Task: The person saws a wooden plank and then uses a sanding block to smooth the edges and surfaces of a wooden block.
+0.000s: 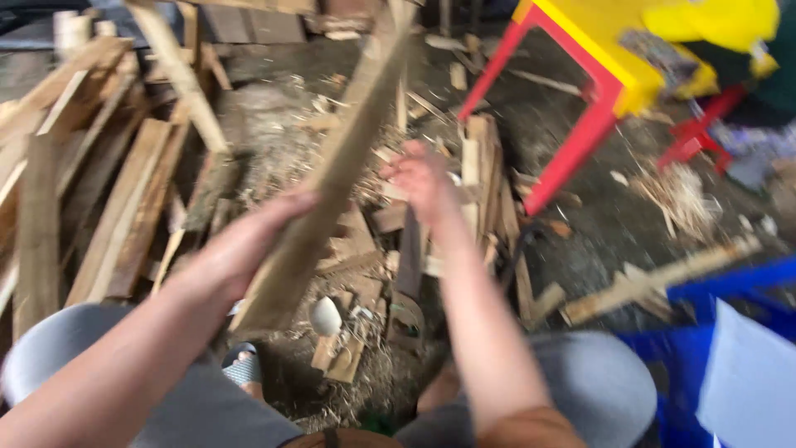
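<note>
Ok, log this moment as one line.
left hand: grips long wooden plank, raised | right hand: open, empty, beside plank | below: scrap wood pile, dirt floor | right: red-yellow stool

Bare ground (580, 241) rightward; scrap-wood pile (99, 207) left, red-and-yellow stool (580, 108) ahead.

Layout from my head view: the plank (332, 178) slants up the centre, my left hand (240, 245) at its left edge, my right hand (423, 178) just right. Board pile (99, 207) lies left; stool (580, 91) behind right; crate (730, 332) near right.
</note>
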